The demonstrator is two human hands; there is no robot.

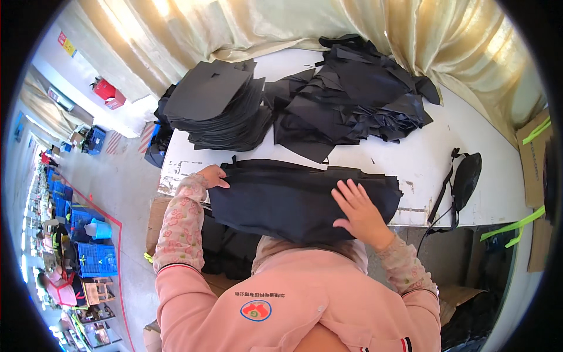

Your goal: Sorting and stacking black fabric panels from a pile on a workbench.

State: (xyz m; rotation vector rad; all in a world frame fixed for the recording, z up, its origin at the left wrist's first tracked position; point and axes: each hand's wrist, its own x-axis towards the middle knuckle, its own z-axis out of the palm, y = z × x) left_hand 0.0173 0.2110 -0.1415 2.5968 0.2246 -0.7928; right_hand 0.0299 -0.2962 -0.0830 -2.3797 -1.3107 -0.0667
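Observation:
A wide black fabric piece (281,199) lies along the near edge of the white table, its near side hanging over the edge toward my body. Layered edges show along its far side. My left hand (212,176) is at its left end, with the thumb and fingers closed on the edge. On the right part of the fabric, my right hand (362,212) rests flat with its fingers stretched out and holds nothing. Both forearms wear pink patterned sleeves.
Behind the fabric stand a stack of black flat panels (214,97) and a loose heap of black cut pieces (363,88). A black pouch with straps (466,183) lies at the right of the white table (410,155). Cardboard boxes (531,158) stand far right; blue crates (97,259) line the floor left.

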